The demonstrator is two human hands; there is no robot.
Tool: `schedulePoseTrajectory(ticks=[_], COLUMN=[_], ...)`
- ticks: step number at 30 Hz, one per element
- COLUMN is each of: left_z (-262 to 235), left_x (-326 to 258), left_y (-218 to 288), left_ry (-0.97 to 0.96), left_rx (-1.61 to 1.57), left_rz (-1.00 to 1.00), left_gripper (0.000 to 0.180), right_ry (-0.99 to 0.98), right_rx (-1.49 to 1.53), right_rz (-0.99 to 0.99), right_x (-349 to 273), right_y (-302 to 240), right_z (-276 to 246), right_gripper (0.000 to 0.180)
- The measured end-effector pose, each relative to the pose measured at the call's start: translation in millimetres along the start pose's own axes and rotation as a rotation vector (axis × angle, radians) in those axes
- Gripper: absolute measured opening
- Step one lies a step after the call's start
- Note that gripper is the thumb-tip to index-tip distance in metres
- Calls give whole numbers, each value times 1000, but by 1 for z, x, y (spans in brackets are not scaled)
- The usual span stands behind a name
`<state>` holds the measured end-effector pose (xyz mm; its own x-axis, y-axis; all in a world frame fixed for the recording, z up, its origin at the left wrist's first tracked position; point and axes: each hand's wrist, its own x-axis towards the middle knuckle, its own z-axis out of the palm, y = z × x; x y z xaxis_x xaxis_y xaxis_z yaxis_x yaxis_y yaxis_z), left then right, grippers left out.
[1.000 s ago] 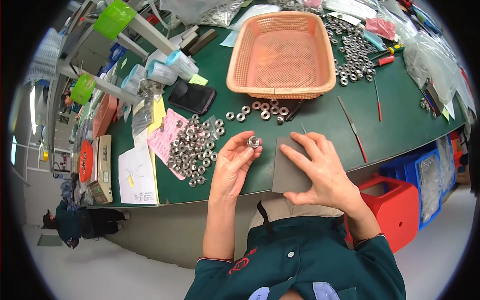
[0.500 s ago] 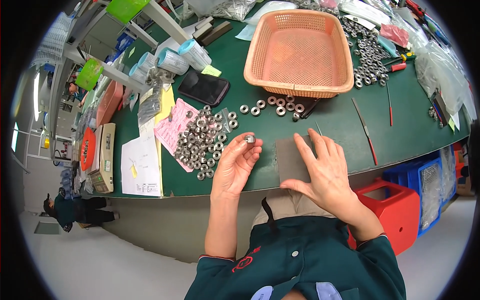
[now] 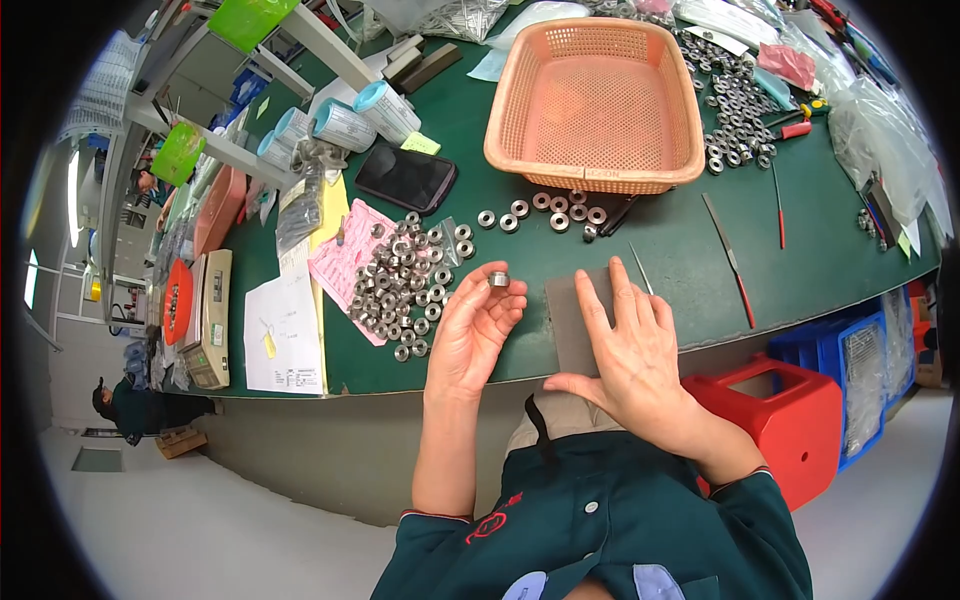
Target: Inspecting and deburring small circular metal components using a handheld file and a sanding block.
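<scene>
Weighing scale (image 3: 207, 330): left of the frame, beside an orange-red tray (image 3: 178, 300).
Printed sheet (image 3: 285, 345): left of centre, at the near bench edge.
Ring pile (image 3: 398, 285): metal rings heaped partly on a pink sheet (image 3: 330, 262), between the printed sheet and the left hand.
Canisters (image 3: 385, 112): upper left; a dark phone (image 3: 405, 178) lies below them.
Left hand (image 3: 472, 335): centre of the frame, palm up; thumb and fingertips pinch one ring, remaining fingers loosely curled.
Held ring (image 3: 498, 279): frame centre, raised at the fingertips, apart from the grey pad.
Ring group (image 3: 558, 224): upper centre, loose rings just below the basket (image 3: 590, 179).
Grey pad (image 3: 568, 322): right of the held ring, at the near bench edge.
Right hand (image 3: 637, 370): right of centre, back up, fingers and thumb spread wide over the pad; grips no ring.
Red-handled file (image 3: 735, 268): right of centre, untouched.
Ring batch (image 3: 738, 118): upper right, beside the basket.
Progress: one ring is in hand; many lie loose in three places. Which are finished cannot be told.
Markings: print on the sheet and canisters, too small to read reliably; lettering on the basket rim; red emblem on the dark green shirt (image 3: 540, 500).
</scene>
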<state>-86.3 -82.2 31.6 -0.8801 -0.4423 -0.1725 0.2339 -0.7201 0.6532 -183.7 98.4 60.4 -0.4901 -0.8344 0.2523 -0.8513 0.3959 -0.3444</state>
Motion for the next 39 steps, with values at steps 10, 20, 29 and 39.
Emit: schedulePoseTrajectory(ticks=[10, 20, 29, 39], left_z=[-7, -14, -8, 10], left_x=[-21, -53, -61, -56], left_y=[0, 4, 4, 25], left_ry=[-12, 15, -29, -479], left_rx=[-160, -231, -22, 369], left_rz=[-52, -143, -171, -136], left_gripper=[29, 28, 32, 40], right_ry=[-66, 260, 82, 176], right_rx=[49, 412, 739, 712], right_rz=[-50, -381, -664, -334], right_x=[3, 13, 25, 28], right_y=[-8, -28, -29, 11], right_z=[-3, -12, -14, -13], right_gripper=[94, 62, 61, 61])
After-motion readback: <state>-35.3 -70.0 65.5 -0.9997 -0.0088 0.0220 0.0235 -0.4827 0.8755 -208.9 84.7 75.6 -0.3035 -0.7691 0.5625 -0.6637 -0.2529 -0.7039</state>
